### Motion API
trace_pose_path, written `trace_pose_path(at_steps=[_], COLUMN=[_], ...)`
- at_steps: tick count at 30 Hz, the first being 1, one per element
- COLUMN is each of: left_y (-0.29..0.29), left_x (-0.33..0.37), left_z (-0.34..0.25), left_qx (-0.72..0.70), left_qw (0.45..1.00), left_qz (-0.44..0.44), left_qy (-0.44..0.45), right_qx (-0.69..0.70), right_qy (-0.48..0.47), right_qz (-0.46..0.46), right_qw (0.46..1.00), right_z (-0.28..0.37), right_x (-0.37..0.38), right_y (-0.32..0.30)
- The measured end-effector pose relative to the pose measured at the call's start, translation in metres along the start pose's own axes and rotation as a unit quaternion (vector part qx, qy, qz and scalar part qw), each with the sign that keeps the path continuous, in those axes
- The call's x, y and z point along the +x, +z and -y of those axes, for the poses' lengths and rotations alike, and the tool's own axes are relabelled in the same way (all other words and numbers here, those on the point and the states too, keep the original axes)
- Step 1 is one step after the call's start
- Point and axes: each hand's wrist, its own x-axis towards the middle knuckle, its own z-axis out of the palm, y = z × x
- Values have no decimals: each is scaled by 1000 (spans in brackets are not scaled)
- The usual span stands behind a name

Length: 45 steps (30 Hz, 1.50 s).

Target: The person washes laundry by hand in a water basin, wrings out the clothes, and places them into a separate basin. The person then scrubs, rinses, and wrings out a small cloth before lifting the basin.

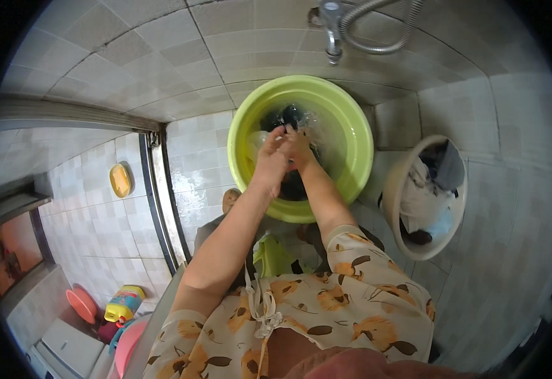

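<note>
A yellow-green plastic basin point(363, 142) holds cloudy water with wet dark cloth point(293, 115) in it. My left hand point(273, 155) is over the middle of the basin, its fingers bent and apart, with nothing visible between them. Close against it, my right hand point(299, 150) is over the same cloth. Its fingers are partly covered by the left hand, so whether they grip the cloth is unclear. More dark cloth lies in the water below my wrists. Something pale and clear, perhaps bubbles or a thin bag, shows at the basin's left inside.
To the right stands a cream tub point(425, 252) with white, grey and light-blue clothes. A metal tap point(333, 35) with a coiled hose is on the far wall. At left are a door frame point(162, 196), a yellow soap dish point(120, 180), a yellow jug point(124, 303) and a red basin point(82, 304).
</note>
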Motion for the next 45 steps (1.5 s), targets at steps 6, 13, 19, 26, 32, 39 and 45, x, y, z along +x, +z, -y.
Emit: trace_pose_path(at_steps=[6, 13, 19, 26, 32, 39, 45], left_y=[5, 7, 6, 4, 6, 5, 17], left_x=[8, 17, 24, 46, 40, 21, 0], left_z=[12, 25, 39, 50, 46, 39, 37], left_qx=[17, 66, -11, -215, -359, 267, 591], left_qw=[999, 996, 991, 968, 931, 913, 782], left_qz=[20, -9, -25, 69, 72, 93, 100], left_qy=[-29, -58, -129, -112, -17, 296, 171], right_qx=[283, 246, 702, 750, 322, 259, 206], right_qy=[255, 333, 336, 192, 227, 331, 279], right_qz=[170, 46, -137, -108, -222, -165, -6], right_qw=[909, 909, 613, 624, 892, 892, 938], right_z=[-41, -36, -6, 63, 54, -43, -10], right_x=[-9, -27, -54, -93, -58, -60, -38], right_y=[31, -122, -257, -354, -279, -232, -204])
